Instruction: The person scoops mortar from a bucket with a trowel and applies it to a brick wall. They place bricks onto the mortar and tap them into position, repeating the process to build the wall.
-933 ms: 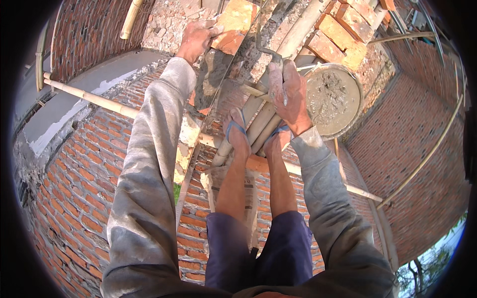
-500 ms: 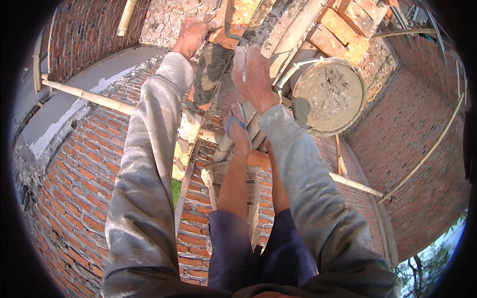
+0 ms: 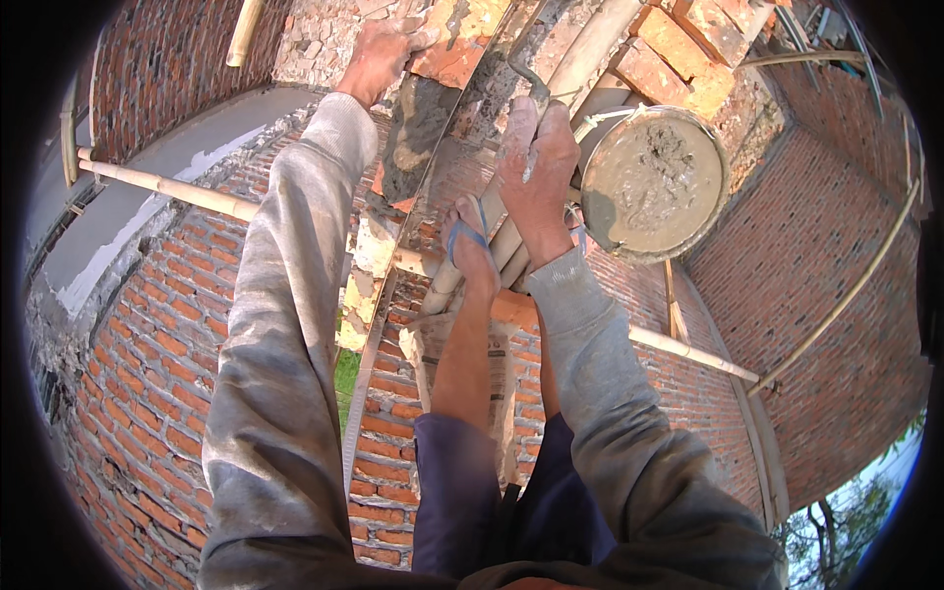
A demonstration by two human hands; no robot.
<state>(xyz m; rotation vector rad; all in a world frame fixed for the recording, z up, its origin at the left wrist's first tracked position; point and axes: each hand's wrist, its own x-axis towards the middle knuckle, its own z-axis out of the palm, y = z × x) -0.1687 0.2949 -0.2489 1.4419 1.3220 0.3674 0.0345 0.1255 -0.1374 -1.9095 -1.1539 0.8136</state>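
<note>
— How many hands are at work, and on what?

— Two. The left hand [image 3: 379, 59] lies on one brick [image 3: 454, 44] at the top of the wall, fingers curled over its near end, palm pressed down. The right hand [image 3: 536, 162] is wrapped tight round the handle of one trowel [image 3: 526, 69]; only the bent metal neck shows above the knuckles, and I cannot tell where the blade sits.

— Where is that brick?

— On the wall's top course, with a grey smear of mortar [image 3: 418, 133] running down the face just below it.

— Any more bricks loose?

— Three or so, stacked to the right at the upper edge [image 3: 688, 49], beyond the trowel; the exact count is hard to make out.

— And the mortar supply?

— One round pan [image 3: 708, 211], full of wet grey mix, just to the right of the right hand.

— What is the person standing on?

— Bamboo poles [image 3: 492, 246]; one foot in a blue sandal [image 3: 470, 251] rests on them. One more pole [image 3: 167, 187] crosses the wall at the left, another [image 3: 688, 352] at the right.
</note>
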